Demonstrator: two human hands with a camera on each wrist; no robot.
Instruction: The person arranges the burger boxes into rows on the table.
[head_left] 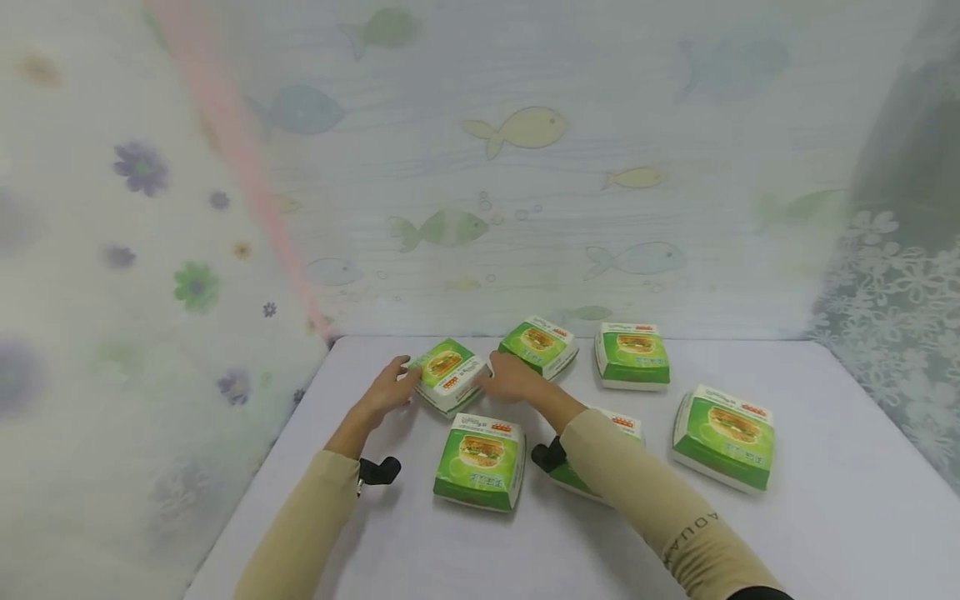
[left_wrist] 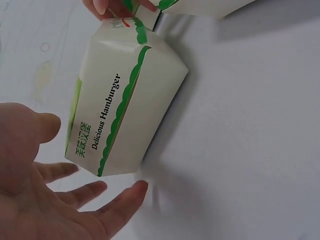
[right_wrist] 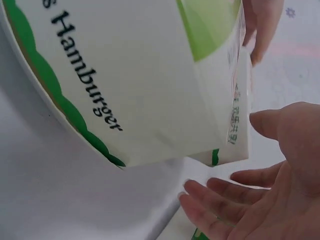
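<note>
A green and white hamburger box [head_left: 447, 377] lies turned at an angle on the table's far left, between both hands. My left hand [head_left: 392, 390] is at its left side; in the left wrist view, that hand [left_wrist: 75, 205] has spread, relaxed fingers around the near end of the box [left_wrist: 120, 105]. At the opposite side is my right hand [head_left: 513, 379]. Loosely extended fingers show on the right hand [right_wrist: 250, 195] in the right wrist view, its thumb beside the box's edge [right_wrist: 241, 125]; contact is hard to tell. Another hamburger box [right_wrist: 140, 90] fills that view's foreground.
One box [head_left: 480, 462] sits in front of the hands, another box [head_left: 538, 340] behind the right hand. The right forearm partly covers a box [head_left: 577, 479]. Two more boxes [head_left: 633, 357] [head_left: 726, 437] stand at right. Patterned curtains [head_left: 480, 167] border the white table [head_left: 840, 500].
</note>
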